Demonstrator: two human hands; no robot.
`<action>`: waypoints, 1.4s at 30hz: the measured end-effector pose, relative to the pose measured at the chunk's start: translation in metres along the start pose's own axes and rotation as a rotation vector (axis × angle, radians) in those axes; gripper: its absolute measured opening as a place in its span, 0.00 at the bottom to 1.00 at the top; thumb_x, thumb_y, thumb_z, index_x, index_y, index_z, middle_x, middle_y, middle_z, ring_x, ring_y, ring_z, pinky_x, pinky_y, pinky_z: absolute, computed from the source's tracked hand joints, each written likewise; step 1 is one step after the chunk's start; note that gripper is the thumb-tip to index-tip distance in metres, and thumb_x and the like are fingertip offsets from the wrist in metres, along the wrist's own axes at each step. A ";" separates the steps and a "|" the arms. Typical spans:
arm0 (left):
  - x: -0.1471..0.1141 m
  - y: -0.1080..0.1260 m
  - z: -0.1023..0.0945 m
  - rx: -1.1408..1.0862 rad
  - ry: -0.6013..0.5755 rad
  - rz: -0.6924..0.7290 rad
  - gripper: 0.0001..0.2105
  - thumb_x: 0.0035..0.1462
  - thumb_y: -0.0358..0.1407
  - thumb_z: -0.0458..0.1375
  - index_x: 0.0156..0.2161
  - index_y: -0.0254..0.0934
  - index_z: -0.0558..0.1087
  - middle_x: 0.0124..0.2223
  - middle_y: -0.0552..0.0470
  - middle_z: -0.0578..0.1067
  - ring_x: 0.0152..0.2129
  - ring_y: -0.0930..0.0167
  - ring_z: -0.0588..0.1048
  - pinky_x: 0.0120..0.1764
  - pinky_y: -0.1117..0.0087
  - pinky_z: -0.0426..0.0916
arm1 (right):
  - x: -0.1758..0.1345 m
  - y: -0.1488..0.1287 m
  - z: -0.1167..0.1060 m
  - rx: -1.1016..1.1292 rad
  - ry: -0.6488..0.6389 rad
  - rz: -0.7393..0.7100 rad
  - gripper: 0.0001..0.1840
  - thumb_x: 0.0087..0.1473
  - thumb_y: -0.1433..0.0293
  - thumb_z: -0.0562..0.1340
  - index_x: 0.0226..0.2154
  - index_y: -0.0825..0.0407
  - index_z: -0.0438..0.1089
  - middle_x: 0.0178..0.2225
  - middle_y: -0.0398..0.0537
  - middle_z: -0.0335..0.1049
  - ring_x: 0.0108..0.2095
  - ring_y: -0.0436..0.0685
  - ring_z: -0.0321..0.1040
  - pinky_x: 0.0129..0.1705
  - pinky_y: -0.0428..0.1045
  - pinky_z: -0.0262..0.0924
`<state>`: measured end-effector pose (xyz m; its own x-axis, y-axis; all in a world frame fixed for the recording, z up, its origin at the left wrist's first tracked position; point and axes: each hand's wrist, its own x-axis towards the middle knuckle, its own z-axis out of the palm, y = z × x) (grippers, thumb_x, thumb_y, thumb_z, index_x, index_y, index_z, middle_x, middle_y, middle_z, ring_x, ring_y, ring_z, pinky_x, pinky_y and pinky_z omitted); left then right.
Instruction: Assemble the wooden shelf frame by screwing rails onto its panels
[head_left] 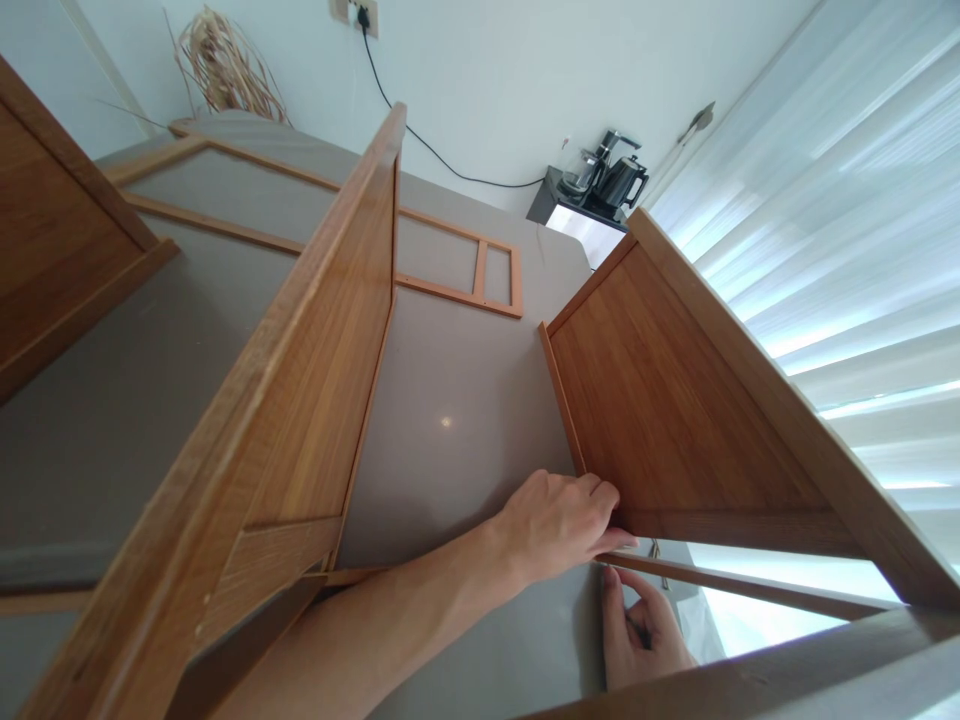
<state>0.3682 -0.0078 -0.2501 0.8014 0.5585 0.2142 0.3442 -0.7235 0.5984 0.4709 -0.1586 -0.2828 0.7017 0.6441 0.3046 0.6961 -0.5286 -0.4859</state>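
Note:
Reaching in from the lower left, my left hand [559,520] is closed at the bottom corner of the right wooden panel [675,400]. Its fingers curl against the panel's edge, and its thumb lies along a thin wooden rail [735,585]. Just below that rail end, my right hand [649,635] has thumb and fingers bent together near the joint. Something small and dark shows inside its curl, too hidden to name. A second wooden panel [330,370] stands upright beside my left forearm. A thick wooden bar [787,665] crosses in front of my right wrist.
Another wooden panel [64,230] stands at the far left. A flat wooden frame [495,300] lies on the grey table [465,400]. Behind are a dark kettle [621,183], a black cord [457,172], dried stalks [225,65] and a white curtain [847,200] on the right.

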 end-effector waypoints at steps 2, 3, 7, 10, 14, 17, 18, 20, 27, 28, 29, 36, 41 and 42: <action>0.000 0.000 0.000 -0.006 0.010 0.001 0.24 0.67 0.56 0.48 0.45 0.36 0.71 0.40 0.49 0.80 0.35 0.62 0.82 0.30 0.65 0.73 | 0.000 -0.006 -0.002 -0.037 0.025 0.001 0.24 0.59 0.48 0.59 0.33 0.51 0.75 0.13 0.36 0.51 0.14 0.51 0.53 0.19 0.48 0.49; 0.000 0.000 0.000 -0.006 0.015 0.004 0.25 0.67 0.57 0.46 0.45 0.36 0.71 0.40 0.49 0.80 0.35 0.62 0.82 0.29 0.65 0.72 | 0.000 -0.008 -0.003 -0.051 0.027 0.000 0.23 0.59 0.48 0.59 0.33 0.51 0.75 0.13 0.36 0.52 0.14 0.51 0.53 0.19 0.49 0.48; 0.000 0.001 -0.002 -0.007 0.015 0.008 0.26 0.68 0.56 0.44 0.45 0.36 0.72 0.41 0.48 0.80 0.35 0.62 0.82 0.29 0.66 0.71 | 0.000 -0.012 -0.006 -0.086 0.004 0.011 0.20 0.59 0.53 0.59 0.34 0.52 0.75 0.14 0.37 0.54 0.15 0.51 0.55 0.19 0.49 0.47; 0.001 0.001 -0.004 -0.014 -0.011 0.008 0.26 0.68 0.56 0.45 0.45 0.35 0.72 0.41 0.48 0.80 0.36 0.62 0.82 0.29 0.66 0.71 | 0.001 -0.013 -0.007 -0.102 -0.017 0.020 0.19 0.59 0.55 0.59 0.35 0.53 0.76 0.14 0.37 0.55 0.16 0.52 0.58 0.21 0.49 0.48; 0.001 0.001 -0.005 -0.034 -0.007 0.011 0.26 0.68 0.56 0.45 0.46 0.36 0.72 0.41 0.49 0.80 0.36 0.62 0.82 0.29 0.66 0.71 | 0.003 -0.014 -0.008 -0.106 -0.035 0.034 0.20 0.59 0.55 0.58 0.36 0.53 0.76 0.15 0.38 0.55 0.16 0.52 0.57 0.21 0.49 0.47; 0.001 0.000 -0.005 -0.052 -0.007 0.011 0.25 0.68 0.56 0.46 0.46 0.36 0.72 0.42 0.49 0.80 0.36 0.63 0.82 0.30 0.66 0.72 | 0.003 -0.015 -0.007 -0.099 -0.013 0.025 0.20 0.60 0.55 0.58 0.36 0.52 0.76 0.16 0.37 0.54 0.16 0.51 0.56 0.21 0.49 0.47; 0.001 0.000 -0.005 -0.057 -0.009 0.009 0.25 0.68 0.56 0.46 0.46 0.36 0.72 0.42 0.49 0.80 0.37 0.63 0.82 0.30 0.66 0.72 | 0.003 -0.016 -0.007 -0.094 -0.006 0.019 0.20 0.60 0.54 0.58 0.35 0.52 0.76 0.15 0.37 0.53 0.16 0.51 0.56 0.21 0.49 0.47; 0.001 0.000 -0.005 -0.066 -0.011 0.004 0.24 0.68 0.56 0.46 0.46 0.36 0.72 0.42 0.49 0.80 0.36 0.63 0.82 0.31 0.66 0.72 | 0.002 -0.018 -0.007 -0.081 0.004 0.005 0.19 0.59 0.54 0.58 0.34 0.52 0.75 0.15 0.36 0.53 0.16 0.50 0.55 0.21 0.48 0.48; -0.002 0.002 -0.007 -0.065 0.009 -0.011 0.17 0.68 0.50 0.50 0.46 0.38 0.70 0.44 0.51 0.79 0.37 0.64 0.81 0.32 0.66 0.72 | 0.002 -0.011 -0.005 -0.060 0.011 -0.037 0.19 0.58 0.54 0.60 0.35 0.53 0.76 0.14 0.37 0.54 0.16 0.50 0.54 0.21 0.47 0.49; -0.003 0.003 -0.009 -0.065 0.007 -0.015 0.14 0.68 0.46 0.50 0.46 0.38 0.70 0.44 0.51 0.79 0.37 0.64 0.81 0.32 0.66 0.72 | 0.002 -0.007 -0.004 -0.050 -0.001 -0.041 0.21 0.58 0.53 0.60 0.35 0.53 0.76 0.14 0.37 0.55 0.16 0.50 0.55 0.21 0.47 0.51; -0.003 0.004 -0.011 -0.068 0.003 -0.019 0.11 0.68 0.42 0.50 0.46 0.38 0.70 0.44 0.51 0.79 0.37 0.64 0.81 0.32 0.65 0.73 | 0.003 -0.003 -0.003 -0.035 -0.021 -0.048 0.23 0.59 0.51 0.59 0.35 0.54 0.76 0.14 0.38 0.56 0.16 0.51 0.55 0.22 0.47 0.52; -0.006 0.004 -0.022 -0.144 -0.071 0.000 0.15 0.56 0.34 0.54 0.50 0.38 0.67 0.48 0.49 0.77 0.44 0.62 0.78 0.44 0.60 0.73 | 0.007 0.017 -0.007 -0.070 -0.140 -0.092 0.28 0.59 0.46 0.57 0.39 0.53 0.77 0.21 0.46 0.70 0.21 0.55 0.65 0.25 0.48 0.57; -0.006 0.004 -0.022 -0.165 -0.142 0.003 0.21 0.51 0.40 0.61 0.50 0.38 0.66 0.48 0.47 0.76 0.43 0.61 0.78 0.46 0.61 0.72 | 0.007 0.008 -0.015 -0.097 -0.211 -0.017 0.22 0.57 0.50 0.58 0.38 0.50 0.76 0.25 0.47 0.75 0.25 0.56 0.71 0.26 0.47 0.57; -0.006 0.005 -0.021 -0.168 -0.142 -0.008 0.21 0.51 0.41 0.62 0.50 0.38 0.66 0.48 0.47 0.76 0.42 0.61 0.78 0.45 0.61 0.72 | 0.007 0.006 -0.015 -0.087 -0.220 -0.006 0.21 0.58 0.51 0.57 0.37 0.50 0.76 0.25 0.46 0.75 0.24 0.56 0.71 0.25 0.47 0.56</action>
<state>0.3550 -0.0058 -0.2326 0.8640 0.4924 0.1050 0.2738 -0.6347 0.7226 0.4825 -0.1654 -0.2716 0.6544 0.7472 0.1162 0.7171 -0.5644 -0.4090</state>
